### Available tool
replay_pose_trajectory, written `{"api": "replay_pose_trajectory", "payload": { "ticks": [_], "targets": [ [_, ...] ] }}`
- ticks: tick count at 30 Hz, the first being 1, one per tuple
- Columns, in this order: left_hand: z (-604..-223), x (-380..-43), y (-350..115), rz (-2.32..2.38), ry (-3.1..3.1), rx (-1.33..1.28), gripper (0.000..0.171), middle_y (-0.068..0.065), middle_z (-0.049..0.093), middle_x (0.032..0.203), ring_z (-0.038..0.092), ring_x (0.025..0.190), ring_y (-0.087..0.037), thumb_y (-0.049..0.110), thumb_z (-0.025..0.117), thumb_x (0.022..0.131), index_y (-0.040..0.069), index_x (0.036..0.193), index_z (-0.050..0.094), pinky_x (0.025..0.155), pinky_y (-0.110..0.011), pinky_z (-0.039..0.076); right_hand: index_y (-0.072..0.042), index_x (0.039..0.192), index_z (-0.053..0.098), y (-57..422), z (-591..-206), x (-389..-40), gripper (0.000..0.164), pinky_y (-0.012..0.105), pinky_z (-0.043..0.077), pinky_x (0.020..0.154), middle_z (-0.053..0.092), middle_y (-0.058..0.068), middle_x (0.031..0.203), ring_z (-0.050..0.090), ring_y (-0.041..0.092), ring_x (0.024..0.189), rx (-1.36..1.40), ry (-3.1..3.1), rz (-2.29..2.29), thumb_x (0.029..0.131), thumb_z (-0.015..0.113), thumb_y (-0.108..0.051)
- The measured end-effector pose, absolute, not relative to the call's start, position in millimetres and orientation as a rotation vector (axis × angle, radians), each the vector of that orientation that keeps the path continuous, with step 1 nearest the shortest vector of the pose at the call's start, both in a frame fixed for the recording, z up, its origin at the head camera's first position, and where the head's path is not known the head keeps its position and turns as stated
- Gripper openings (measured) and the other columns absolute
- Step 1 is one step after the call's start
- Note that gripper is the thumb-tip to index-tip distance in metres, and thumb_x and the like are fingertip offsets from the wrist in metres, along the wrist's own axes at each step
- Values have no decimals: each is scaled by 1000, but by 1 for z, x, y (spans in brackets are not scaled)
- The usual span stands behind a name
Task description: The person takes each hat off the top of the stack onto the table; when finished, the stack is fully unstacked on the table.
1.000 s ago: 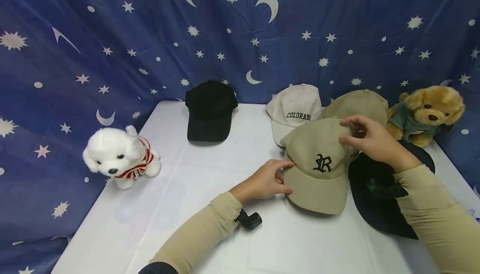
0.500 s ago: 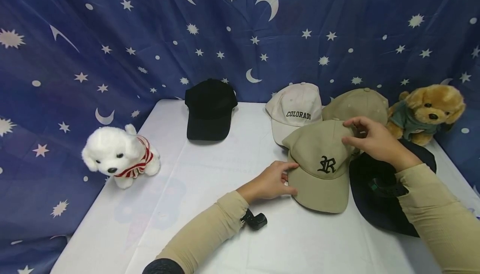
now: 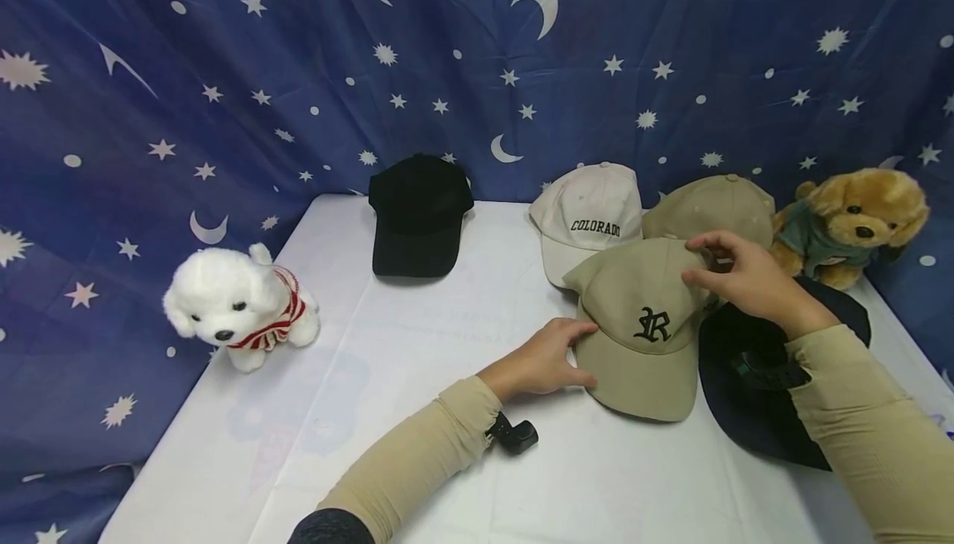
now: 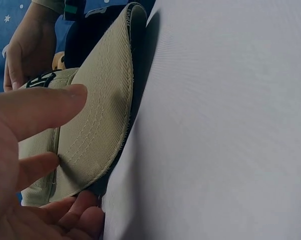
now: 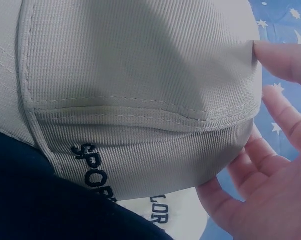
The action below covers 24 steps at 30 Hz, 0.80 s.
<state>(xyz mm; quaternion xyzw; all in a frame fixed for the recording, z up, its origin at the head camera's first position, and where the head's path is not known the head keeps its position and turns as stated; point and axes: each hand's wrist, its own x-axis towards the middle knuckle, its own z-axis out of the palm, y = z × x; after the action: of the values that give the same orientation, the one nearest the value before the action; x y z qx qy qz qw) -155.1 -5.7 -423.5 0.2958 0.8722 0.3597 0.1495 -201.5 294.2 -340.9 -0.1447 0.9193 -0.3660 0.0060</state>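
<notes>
A khaki baseball cap (image 3: 636,378) with a black gothic R faces me on the white table, brim forward. At its left edge is my left hand (image 3: 540,362); in the left wrist view the thumb (image 4: 45,107) lies over the brim, with curled lower fingers (image 4: 85,217) at its edge. My right hand (image 3: 749,279) holds the back of the crown. In the right wrist view its fingers (image 5: 285,115) wrap behind the crown, above lettering reading SPOR. Behind stand a cream COLORADO cap (image 3: 592,204) and another khaki cap (image 3: 711,204), partly covered.
A dark wide-brimmed hat (image 3: 738,395) lies under my right forearm. A black cap (image 3: 419,221) stands at the back left. A white plush dog (image 3: 224,296) sits on the left, a brown plush dog (image 3: 864,221) at the back right. A starry blue curtain (image 3: 298,47) hangs behind the table.
The R cap has shifted slightly to the right and turned a little, my left hand moving along with it. My right hand has stayed nearly still at the crown.
</notes>
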Motion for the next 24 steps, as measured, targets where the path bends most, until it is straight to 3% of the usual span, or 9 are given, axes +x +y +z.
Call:
{"api": "replay_pose_trajectory", "payload": {
  "ticks": [7,14,18,20,22,24],
  "targets": [
    [-422,-154,-1,1017,2506,863,76,-13,51,138,49,118,-14,23,83,82,2,146,48,101,-19,37,8,132,50,296,-342,-202,47,5,40,72,51,27,129,51,44,115,-447,2860,-1184,96,69,-15],
    [-421,-152,-2,1032,2497,861,77,-13,50,139,50,115,-14,24,83,82,3,147,46,99,-18,39,8,131,52,297,-342,-202,47,4,38,75,53,25,128,48,20,109,-449,2888,-1186,95,71,-14],
    [-422,-152,-7,1093,2475,811,78,-13,47,142,53,113,-15,24,84,82,5,148,46,96,-18,41,8,131,52,296,-341,-201,47,4,39,77,53,24,128,46,15,107,-462,2893,-1200,94,72,-13],
    [-421,-152,-9,1102,2469,796,77,-13,45,144,54,116,-16,24,83,83,6,148,46,98,-19,41,8,131,52,296,-340,-201,47,7,40,80,53,24,128,47,21,110,-457,2899,-1190,94,72,-13],
    [-420,-152,-13,1114,2468,781,76,-13,44,145,54,118,-16,25,83,83,7,148,47,99,-19,41,9,132,51,296,-339,-200,48,21,45,90,53,25,129,48,27,113,-453,2902,-1190,94,71,-14],
    [-419,-151,-18,1124,2470,746,76,-12,44,146,53,121,-17,26,82,84,10,149,46,99,-21,41,8,133,50,297,-338,-200,49,25,44,91,52,25,130,48,32,116,-446,2913,-1189,95,71,-14]
  ]
}}
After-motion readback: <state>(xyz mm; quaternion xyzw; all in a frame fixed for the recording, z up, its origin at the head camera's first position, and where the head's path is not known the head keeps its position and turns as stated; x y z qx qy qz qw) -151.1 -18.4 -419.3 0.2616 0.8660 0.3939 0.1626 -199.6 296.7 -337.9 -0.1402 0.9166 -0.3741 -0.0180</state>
